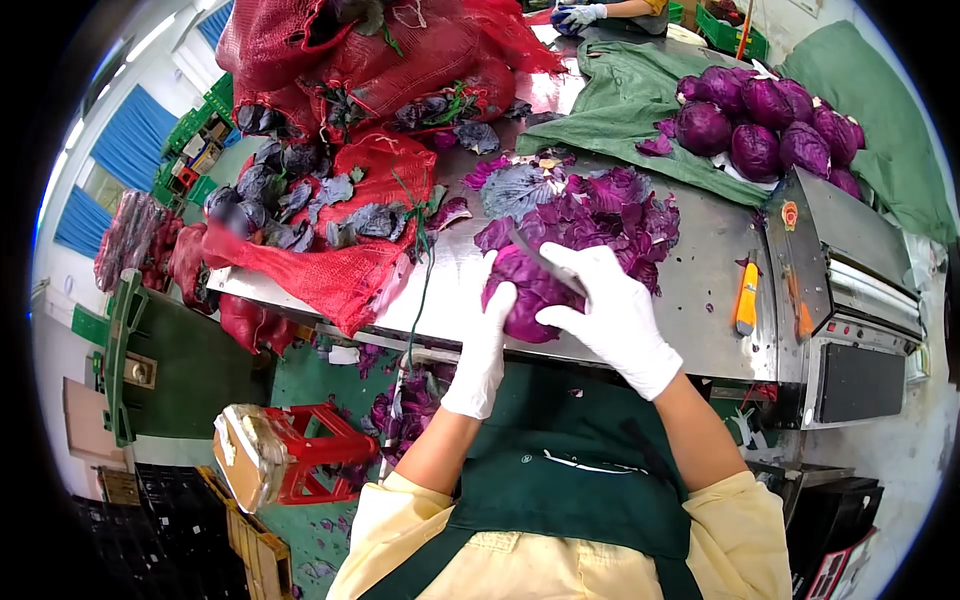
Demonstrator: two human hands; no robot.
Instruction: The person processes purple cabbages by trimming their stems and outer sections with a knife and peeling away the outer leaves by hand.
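Observation:
A purple cabbage (530, 300) is at the front of the steel table, between my two white-gloved hands. My left hand (485, 345) holds its left side, with the thumb pressed on it. In my right hand (610, 310) is a knife (545, 262), its dark curved blade lying over the top of the cabbage; the handle is hidden in the fingers, and the thumb rests at the cabbage's right side. Loose purple leaves (600, 215) are heaped just behind the cabbage.
Red mesh sacks (350, 85) and dark cabbages (260, 185) lie left. Peeled cabbages (755, 148) sit on green cloth at back right. A yellow-handled tool (746, 300) lies near a machine (850, 280). A red stool (325, 450) stands below left. Another person's gloved hand (578, 16) shows at the back.

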